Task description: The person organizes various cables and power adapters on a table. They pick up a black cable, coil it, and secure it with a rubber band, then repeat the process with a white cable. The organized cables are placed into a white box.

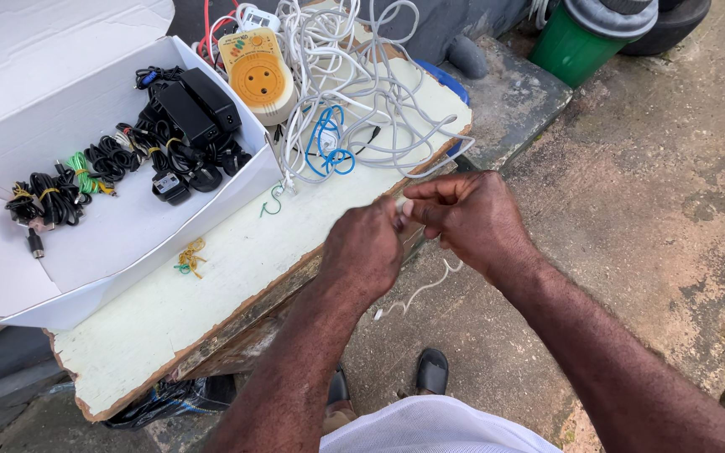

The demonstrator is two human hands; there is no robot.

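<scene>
White cardboard box (10, 277) holding bundled black cables (111, 159), left hand (367, 247) and right hand (472, 214) grips pinching thin white cable (417, 294)

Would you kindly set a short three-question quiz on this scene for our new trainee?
1. True or false: the white box holds bundled black cables.
2. What do the left hand and right hand pinch between them?
3. What colour is the cable coiled in the white tangle: A red, B blue, C yellow?

Key: 1 true; 2 a thin white cable; 3 B.
</scene>
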